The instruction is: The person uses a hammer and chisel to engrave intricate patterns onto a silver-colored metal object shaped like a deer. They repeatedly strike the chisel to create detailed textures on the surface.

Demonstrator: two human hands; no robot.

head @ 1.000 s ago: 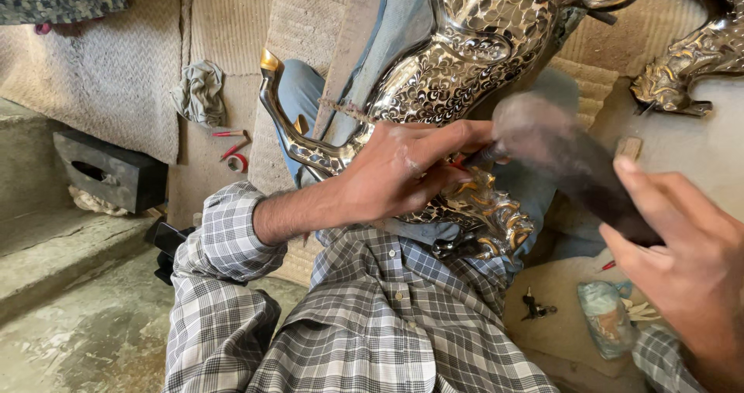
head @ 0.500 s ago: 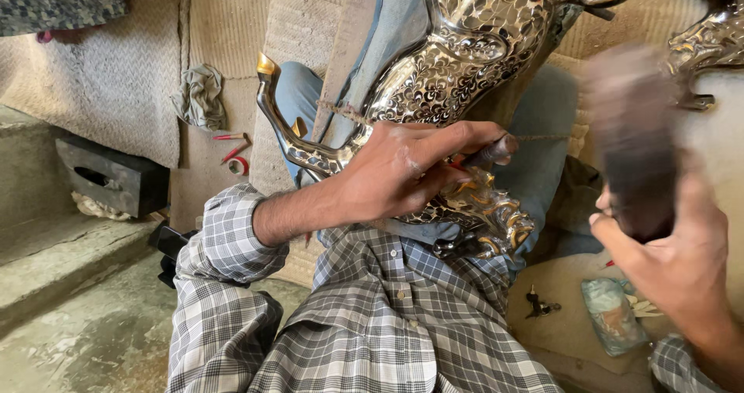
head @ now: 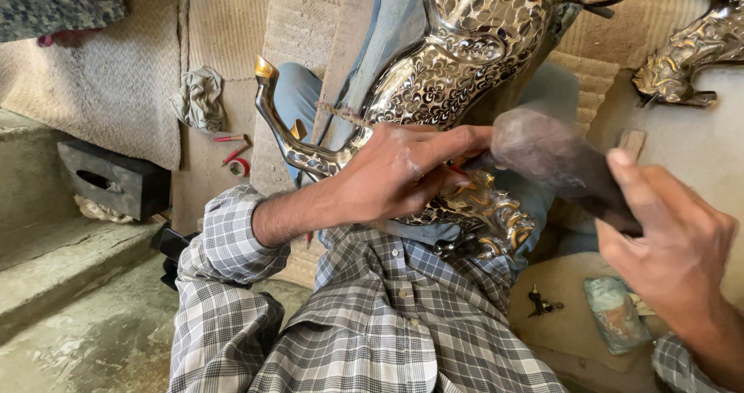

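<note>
since half a second ago the right hand [head: 673, 234] has swung the dark mallet [head: 554, 160] down from its raised spot at the far right, so the blurred head now sits just beside the left hand [head: 395, 174]. the right wrist comes in from the near right corner, its fingers [head: 632, 177] wrapped round the handle with the thumb lying along the top. the left forearm reaches up from the rolled checked sleeve [head: 232, 242], and the left hand lies knuckles up on the ornate metal figure [head: 457, 60], fingers pressed together around a thin tool with a red bit showing; what exactly it pinches is hidden under the hand.

the figure is polished silver metal with a dense leafy cut pattern, gold touches on a curved horn-like prong [head: 267, 98] and on the scrolled foot [head: 496, 215]. it leans across the person's lap, against blue jeans and the grey checked shirt. the mallet looks dull, smooth and rounded, smeared by motion.

to the far right a second silver piece [head: 682, 60] rests on a pale ledge. a dark block [head: 116, 177] sits at left on a concrete step, with a crumpled rag [head: 200, 98] and small red tools [head: 232, 154] on woven matting beyond. near right, keys [head: 540, 303] and a small packet [head: 616, 314] lie on a low tan surface. the mallet has open room to the right; the lap is crowded.
</note>
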